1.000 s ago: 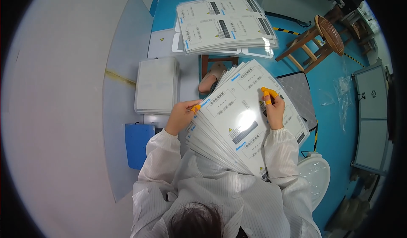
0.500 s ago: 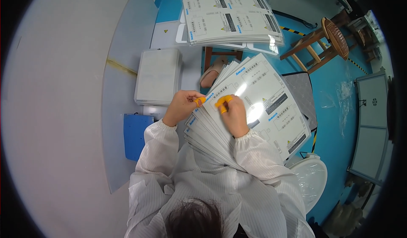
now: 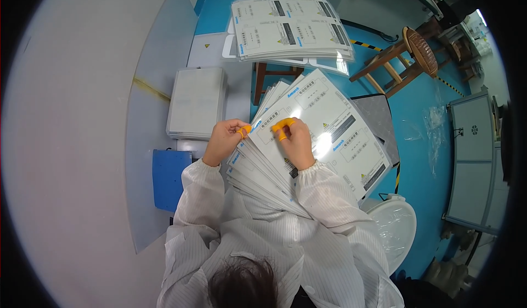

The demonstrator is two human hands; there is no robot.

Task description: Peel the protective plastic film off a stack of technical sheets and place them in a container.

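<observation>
Plainly, the fanned stack of printed sheets (image 3: 256,169) lies against the person's white striped coat (image 3: 263,228). The top sheet (image 3: 328,122) runs lengthwise from upper left to lower right, its print heading upper left. The left hand (image 3: 222,141) pinches its left corner; the right hand (image 3: 298,144) curls close by, its grip unclear to me. Beyond sits another pile of sheets (image 3: 291,29), then a wooden stool (image 3: 402,61).

Finding open room above the upper right part of the fanned sheets (image 3: 329,118).
Meeting left hand (image 3: 224,139) and right hand (image 3: 298,145) toward the left edge, printed pile (image 3: 291,31) beyond.
</observation>
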